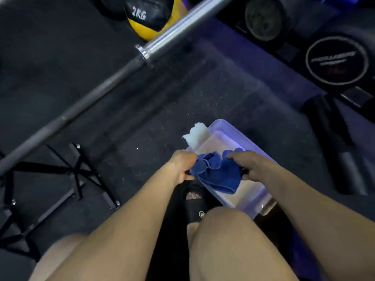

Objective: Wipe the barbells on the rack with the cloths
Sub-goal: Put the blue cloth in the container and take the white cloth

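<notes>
A blue cloth [218, 172] hangs bunched between both hands above a clear plastic tub [253, 196] on the floor. My left hand [181, 166] grips its left edge and my right hand [248, 164] pinches its right edge. A white cloth [196, 134] is draped over the tub's far rim. A barbell [97, 90] runs diagonally from the lower left to the top, its dark shaft meeting a chrome sleeve [178, 27] at a collar. It passes above and to the left of my hands.
A black and yellow 2 kg medicine ball [151, 16] lies behind the bar. Black rack legs [77, 175] cross at the left. Dumbbells [336, 60] line the right side. My bare knees and a black sandal [194, 201] fill the foreground on dark rubber flooring.
</notes>
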